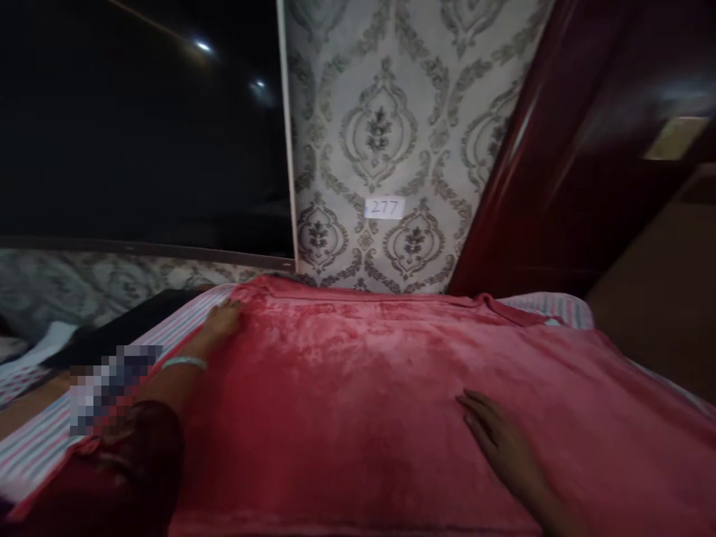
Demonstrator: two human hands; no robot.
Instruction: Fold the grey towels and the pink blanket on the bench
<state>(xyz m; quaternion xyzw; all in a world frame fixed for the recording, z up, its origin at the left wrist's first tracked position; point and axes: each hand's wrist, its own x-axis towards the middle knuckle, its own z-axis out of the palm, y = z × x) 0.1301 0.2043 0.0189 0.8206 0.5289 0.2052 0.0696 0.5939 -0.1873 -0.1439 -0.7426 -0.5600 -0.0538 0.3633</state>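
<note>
A large red plush cloth (358, 403) lies spread over a striped cloth (39, 447), with slight creases and a folded edge along its far side. My left hand (222, 321) reaches to its far left part and rests on it near the edge, fingers stretched forward and a little blurred. A pale bracelet is on that wrist. Nearer to me and right of the middle, my right hand (500, 436) touches the plush surface with its fingers extended and the thumb apart. Neither hand shows anything held.
Behind the cloth stands a patterned wall (385, 127) with a paper label (385, 207) reading 277. A large dark screen (139, 134) is at the left. Dark red glossy wood (537, 164) rises at the right. A dark object (128, 321) lies beyond the left edge.
</note>
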